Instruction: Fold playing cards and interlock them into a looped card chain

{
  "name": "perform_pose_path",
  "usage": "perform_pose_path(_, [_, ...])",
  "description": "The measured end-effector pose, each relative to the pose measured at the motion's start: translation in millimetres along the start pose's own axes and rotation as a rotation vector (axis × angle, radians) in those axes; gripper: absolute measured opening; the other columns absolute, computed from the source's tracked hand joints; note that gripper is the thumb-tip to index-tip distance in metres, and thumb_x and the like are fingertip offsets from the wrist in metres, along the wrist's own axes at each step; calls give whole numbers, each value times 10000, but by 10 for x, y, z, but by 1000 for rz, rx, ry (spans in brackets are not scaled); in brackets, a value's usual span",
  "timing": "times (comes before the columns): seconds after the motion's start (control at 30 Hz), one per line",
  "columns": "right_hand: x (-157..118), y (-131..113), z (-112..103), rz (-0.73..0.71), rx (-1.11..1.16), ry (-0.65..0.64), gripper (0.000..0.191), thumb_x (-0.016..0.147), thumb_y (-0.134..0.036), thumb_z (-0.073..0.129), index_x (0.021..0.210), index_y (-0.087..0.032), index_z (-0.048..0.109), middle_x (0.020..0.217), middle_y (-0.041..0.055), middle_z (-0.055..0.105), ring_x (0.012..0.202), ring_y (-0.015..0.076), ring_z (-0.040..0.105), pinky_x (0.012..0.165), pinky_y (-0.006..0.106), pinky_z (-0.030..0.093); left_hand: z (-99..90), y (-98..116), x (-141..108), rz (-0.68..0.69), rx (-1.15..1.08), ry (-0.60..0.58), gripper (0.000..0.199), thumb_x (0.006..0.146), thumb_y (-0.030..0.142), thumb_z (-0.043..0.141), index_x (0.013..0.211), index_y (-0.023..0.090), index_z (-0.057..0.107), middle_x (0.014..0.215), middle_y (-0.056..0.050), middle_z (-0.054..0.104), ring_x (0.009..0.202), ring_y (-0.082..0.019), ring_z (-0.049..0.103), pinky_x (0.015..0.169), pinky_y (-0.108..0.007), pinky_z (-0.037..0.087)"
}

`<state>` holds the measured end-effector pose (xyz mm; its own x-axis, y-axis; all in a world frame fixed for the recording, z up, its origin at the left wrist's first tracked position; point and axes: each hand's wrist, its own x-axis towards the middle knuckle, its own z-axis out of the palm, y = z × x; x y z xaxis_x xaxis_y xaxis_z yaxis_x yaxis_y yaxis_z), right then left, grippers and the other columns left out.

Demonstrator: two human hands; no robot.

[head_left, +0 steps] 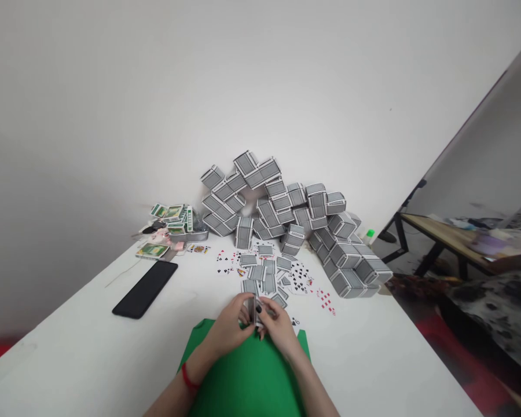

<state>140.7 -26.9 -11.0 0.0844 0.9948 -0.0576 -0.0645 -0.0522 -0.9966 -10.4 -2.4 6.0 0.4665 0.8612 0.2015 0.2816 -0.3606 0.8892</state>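
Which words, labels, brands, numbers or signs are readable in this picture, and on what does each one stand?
"9", or an upside-down "6": on the face-up card beside the right hand.
Red diamond signs: on the card farther right.
Print on the green card packs: too small and blurred.
Other card numbers: too blurred to read surely.

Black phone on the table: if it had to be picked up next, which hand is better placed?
Probably the left hand: the black phone lies on that side, nearer to it than to the right hand.
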Motion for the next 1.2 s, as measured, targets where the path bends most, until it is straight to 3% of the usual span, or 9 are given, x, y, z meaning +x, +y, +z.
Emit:
perform_pose_path(0.47, [13, -56, -99, -55, -148, 100, 501, 643, -437, 632, 1043, -137, 609, 741, 9, 552, 385, 71, 498, 388, 220, 426, -27, 7, -1, 58, -12, -54, 542, 645, 100, 528, 1166, 183, 407, 737, 24, 538, 647, -107, 553, 649, -245, 496])
perform_pose_path(0.63, [2, -82, -124, -94, -245, 167, 496, 652, -409, 622, 1060, -127, 601, 647, -28, 494, 366, 67, 456, 381, 224, 433, -54, 21, 8, 87, 19, -58, 535, 637, 77, 505, 1156, 177, 418, 894, -18, 545, 635, -86, 541, 642, -240, 505])
perform_pose_path(0.8, [-19, -112, -120, -116, -290, 187, 485, 657, -401, 619, 1059, -130, 601, 674, -28, 460, 387, 67, 450, 379, 227, 448, -56, 9, 2, 106, 69, -63, 542, 641, 66, 501, 1162, 191, 419, 1049, -48, 526, 635, -75, 532, 641, -239, 503])
perform_pose_path(1.0, [-25, -71, -50, -74, -219, 158, 497, 643, -423, 625, 1049, -136, 612, 722, -9, 489, 405, 77, 472, 394, 252, 481, -25, -40, -4, 110, 81, -47, 543, 640, 83, 523, 1159, 213, 430, 1096, -51, 520, 635, -81, 532, 680, -265, 507])
perform_pose_path(1.2, [-34, -94, -12, -16, -60, 90, 465, 608, -465, 656, 962, -163, 661, 768, 26, 562, 572, 131, 537, 487, 264, 522, -12, -12, -13, 130, 35, 1, 522, 647, 98, 533, 1149, 207, 435, 1095, -71, 517, 676, -103, 550, 700, -282, 511])
